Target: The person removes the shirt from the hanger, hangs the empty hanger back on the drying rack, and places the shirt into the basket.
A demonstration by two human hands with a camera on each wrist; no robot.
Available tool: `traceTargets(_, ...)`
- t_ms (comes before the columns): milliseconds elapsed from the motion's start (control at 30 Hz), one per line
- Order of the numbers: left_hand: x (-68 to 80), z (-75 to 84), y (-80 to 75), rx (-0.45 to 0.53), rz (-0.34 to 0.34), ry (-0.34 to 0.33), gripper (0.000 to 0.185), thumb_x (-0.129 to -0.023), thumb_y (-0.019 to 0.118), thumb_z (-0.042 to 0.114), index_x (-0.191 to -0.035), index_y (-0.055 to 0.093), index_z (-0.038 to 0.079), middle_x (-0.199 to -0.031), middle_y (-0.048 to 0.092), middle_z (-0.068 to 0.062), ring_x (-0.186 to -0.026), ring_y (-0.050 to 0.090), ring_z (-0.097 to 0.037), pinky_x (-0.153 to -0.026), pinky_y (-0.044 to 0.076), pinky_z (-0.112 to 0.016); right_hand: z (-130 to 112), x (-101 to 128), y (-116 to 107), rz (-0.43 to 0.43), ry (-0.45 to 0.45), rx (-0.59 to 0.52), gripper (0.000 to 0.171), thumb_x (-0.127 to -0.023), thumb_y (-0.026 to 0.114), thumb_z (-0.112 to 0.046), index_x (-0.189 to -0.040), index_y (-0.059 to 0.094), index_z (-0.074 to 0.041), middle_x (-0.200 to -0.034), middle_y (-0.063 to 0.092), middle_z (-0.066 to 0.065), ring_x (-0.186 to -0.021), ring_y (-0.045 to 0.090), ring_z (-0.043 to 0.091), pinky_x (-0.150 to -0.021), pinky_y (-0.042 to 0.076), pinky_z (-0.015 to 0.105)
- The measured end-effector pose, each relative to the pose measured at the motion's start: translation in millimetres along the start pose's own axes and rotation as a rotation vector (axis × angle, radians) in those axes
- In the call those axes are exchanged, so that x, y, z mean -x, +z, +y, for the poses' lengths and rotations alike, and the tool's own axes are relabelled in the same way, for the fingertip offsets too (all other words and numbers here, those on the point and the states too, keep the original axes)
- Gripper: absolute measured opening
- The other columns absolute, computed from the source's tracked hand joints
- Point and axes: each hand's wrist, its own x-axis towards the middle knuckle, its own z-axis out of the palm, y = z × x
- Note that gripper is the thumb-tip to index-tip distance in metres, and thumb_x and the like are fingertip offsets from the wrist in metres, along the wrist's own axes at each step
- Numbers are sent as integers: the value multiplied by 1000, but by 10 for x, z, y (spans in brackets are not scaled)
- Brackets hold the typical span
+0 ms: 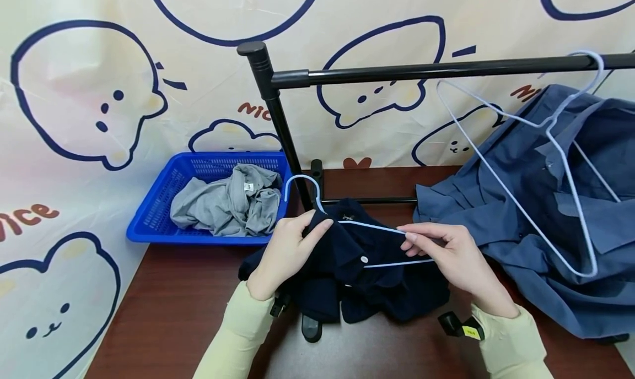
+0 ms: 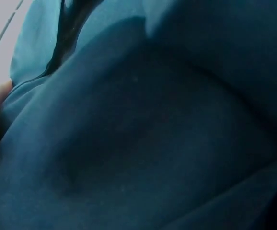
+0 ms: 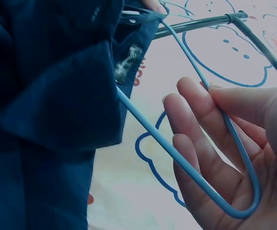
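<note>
A dark navy shirt [image 1: 317, 291] with white buttons is bunched above the table, partly over a light blue hanger [image 1: 373, 226]. My left hand [image 1: 289, 247] grips the shirt's collar just below the hanger's hook, thumb on top of the cloth. In the left wrist view the shirt cloth [image 2: 143, 134] fills nearly everything, with a bit of the hand at the left edge. My right hand [image 1: 448, 252] pinches the hanger's upper bar between thumb and index finger. The right wrist view shows the hanger's rounded end [image 3: 244, 211] outside the collar, across the palm.
A blue basket [image 1: 141, 230] with a crumpled grey garment [image 1: 233, 200] stands at the left. A black rack [image 1: 446, 69] rises behind the shirt. From its rail hangs another hanger [image 1: 555, 120], with a blue-grey shirt [image 1: 526, 241] around and behind it at the right.
</note>
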Motion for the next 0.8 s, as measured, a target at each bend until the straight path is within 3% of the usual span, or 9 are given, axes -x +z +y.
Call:
traceTargets(267, 42, -77, -27, -60, 6, 6, 28, -106, 56, 38, -85, 61, 20, -62, 32, 9, -55, 41, -10, -54, 35, -28, 45, 63, -189, 79, -73, 49, 24, -100, 59, 6, -120, 72, 2, -91, 75, 10, -79, 73, 20, -74, 58, 29)
traceTargets(500, 84, -158, -86, -104, -37, -30, 27, -106, 56, 40, -98, 70, 18, -63, 37, 10, -61, 47, -9, -59, 42, -29, 141, 175, -426, 187, 21, 123, 22, -102, 60, -2, -120, 73, 1, -92, 76, 10, -79, 74, 17, -76, 56, 23)
traceTargets(667, 97, -182, -118, -94, -47, -55, 29, -106, 55, 40, -102, 72, 18, -68, 54, 10, -66, 55, -6, -66, 49, -30, 209, 246, -543, 268, 58, 166, 22, -102, 62, -4, -120, 72, 2, -93, 76, 10, -79, 73, 14, -77, 54, 18)
traceTargets(800, 89, -189, -102, -97, -42, -53, 29, -106, 55, 39, -101, 73, 17, -79, 65, 8, -72, 61, -4, -69, 52, -31, 246, 256, -562, 262, 67, 176, 23, -102, 62, -5, -122, 72, 2, -95, 76, 9, -82, 73, 13, -78, 53, 17)
